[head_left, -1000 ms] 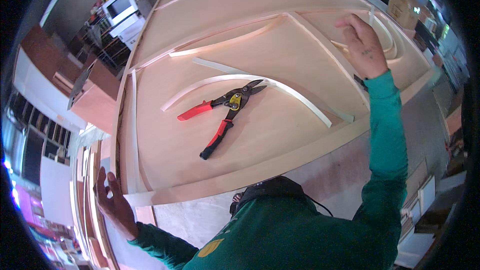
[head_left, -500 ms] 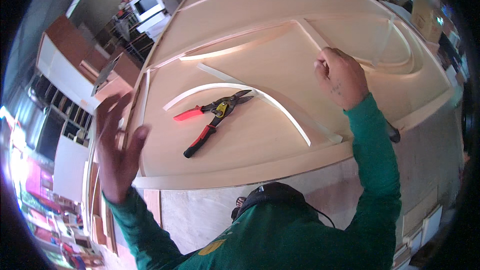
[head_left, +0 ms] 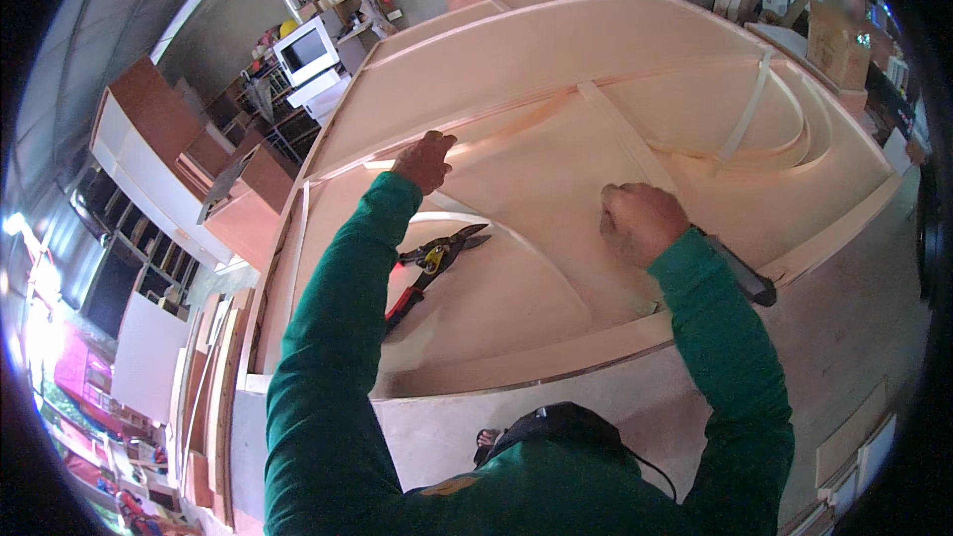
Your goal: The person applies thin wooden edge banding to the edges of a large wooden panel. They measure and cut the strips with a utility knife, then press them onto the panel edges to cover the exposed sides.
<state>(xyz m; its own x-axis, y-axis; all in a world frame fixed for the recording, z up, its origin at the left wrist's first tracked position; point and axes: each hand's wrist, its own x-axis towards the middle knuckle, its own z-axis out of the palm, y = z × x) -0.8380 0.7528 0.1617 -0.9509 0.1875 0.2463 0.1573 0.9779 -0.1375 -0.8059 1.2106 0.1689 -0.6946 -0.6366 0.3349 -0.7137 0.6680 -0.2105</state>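
Observation:
My left hand is over the far rail of the near panel section, beside a pale curved strip. Its fingers are bent with a gap to the thumb; whether it touches the strip I cannot tell. Closed into a fist, my right hand hovers over the panel right of the middle; anything inside it is hidden. Between my arms lie tin snips with red and black handles and a yellow pivot, jaws parted. They rest across a white bent strip, partly covered by my left sleeve.
The large framed wooden panel spreads before me. Looped strips lie at its far right. A dark long tool sits by my right forearm at the edge. Cabinets stand to the left, boxes at the back right.
My left hand has swung from the left edge to the far rail, its fingers bending. The closed right hand has shifted slightly left. The view has tilted, showing more of the back wall.

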